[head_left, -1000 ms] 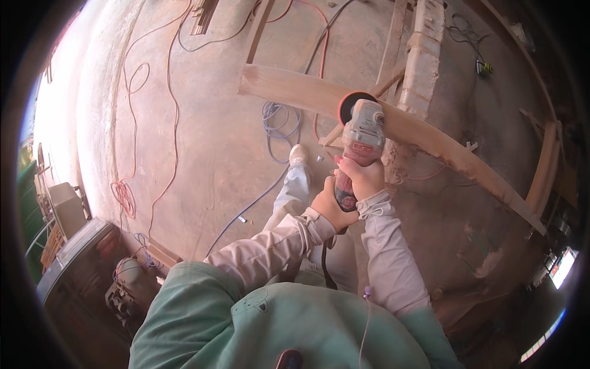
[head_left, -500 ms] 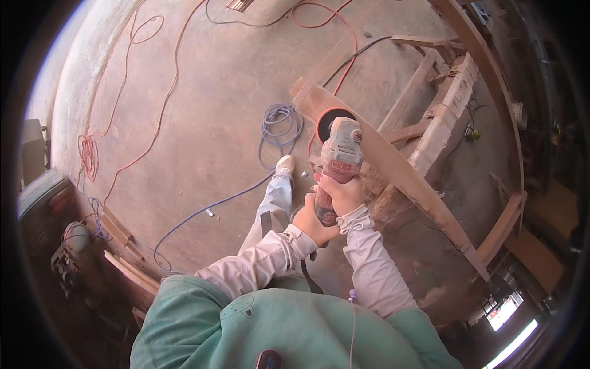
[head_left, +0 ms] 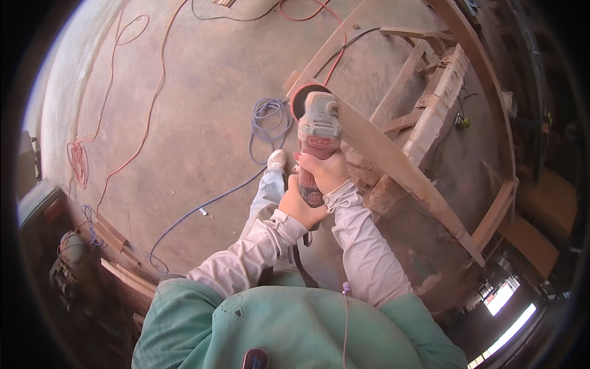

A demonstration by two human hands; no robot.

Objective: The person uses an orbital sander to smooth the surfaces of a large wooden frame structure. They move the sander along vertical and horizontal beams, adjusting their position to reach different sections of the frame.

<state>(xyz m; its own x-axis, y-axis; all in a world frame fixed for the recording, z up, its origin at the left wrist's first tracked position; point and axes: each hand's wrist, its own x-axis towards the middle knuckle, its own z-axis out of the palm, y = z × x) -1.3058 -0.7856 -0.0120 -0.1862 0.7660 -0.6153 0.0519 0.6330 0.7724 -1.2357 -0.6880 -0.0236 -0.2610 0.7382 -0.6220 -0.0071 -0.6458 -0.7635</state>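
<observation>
Both my hands are closed around a dusty grey and red angle grinder (head_left: 319,126). My left hand (head_left: 301,206) wraps the rear end of its body, and my right hand (head_left: 326,171) grips just ahead of it. At the front, a round dark disc with an orange rim (head_left: 301,101) overlaps the far end of a long curved wooden board (head_left: 399,166). The grinder head hides where disc and wood meet, so I cannot tell whether they touch. A black cord trails from the tool's rear toward my body.
Rough timber supports (head_left: 433,123) stand under and beyond the board. A large curved beam (head_left: 485,74) arcs along the right. On the floor lie a coiled blue hose (head_left: 270,117) near my foot and red hoses (head_left: 77,163) at left. Wood strips (head_left: 126,277) and machinery sit lower left.
The grinder and both hands have shifted left and forward, toward the far end of the board. My view has moved slightly as well. Both hands keep their grip.
</observation>
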